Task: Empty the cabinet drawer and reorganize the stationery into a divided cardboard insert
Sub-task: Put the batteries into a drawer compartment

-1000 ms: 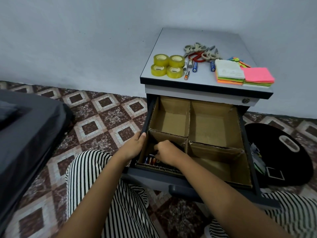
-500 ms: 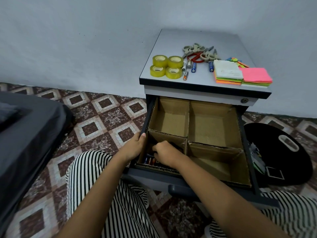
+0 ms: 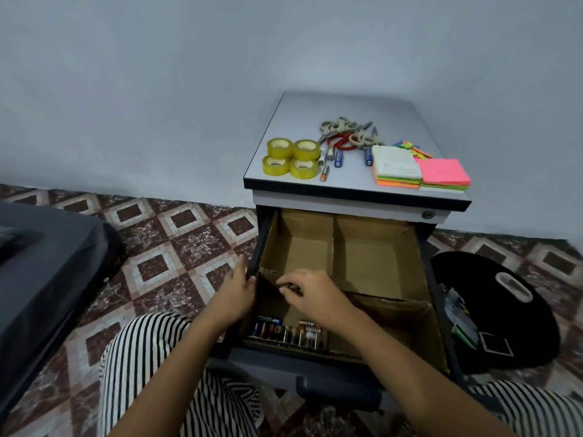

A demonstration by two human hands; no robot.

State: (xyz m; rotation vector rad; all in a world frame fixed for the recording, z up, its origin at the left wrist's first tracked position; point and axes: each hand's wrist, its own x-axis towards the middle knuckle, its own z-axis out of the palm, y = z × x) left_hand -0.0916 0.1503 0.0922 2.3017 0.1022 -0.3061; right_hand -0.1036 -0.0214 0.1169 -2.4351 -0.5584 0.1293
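Under your right hand, in the open drawer, sits the cardboard insert. It is plain brown corrugated board, and its walls split it into four compartments, two near you and two farther off. Its centre wall runs straight away from you. The cross wall passes beneath your right fingertips, and its top edge is uneven on the far side of that hand.

Your right fingers are curled down at that cross wall; I cannot tell whether they pinch anything. Your left hand rests with loose, nearly straight fingers against the drawer's left wall, thumb at the rim, holding nothing.

Between your two wrists, in the near-left compartment, the batteries lie side by side with their long axes pointing toward you. One blue battery lies across the row at the end nearer your left hand.

Beyond both hands, the cabinet top carries four yellow tape rolls, scissors and sticky notes.
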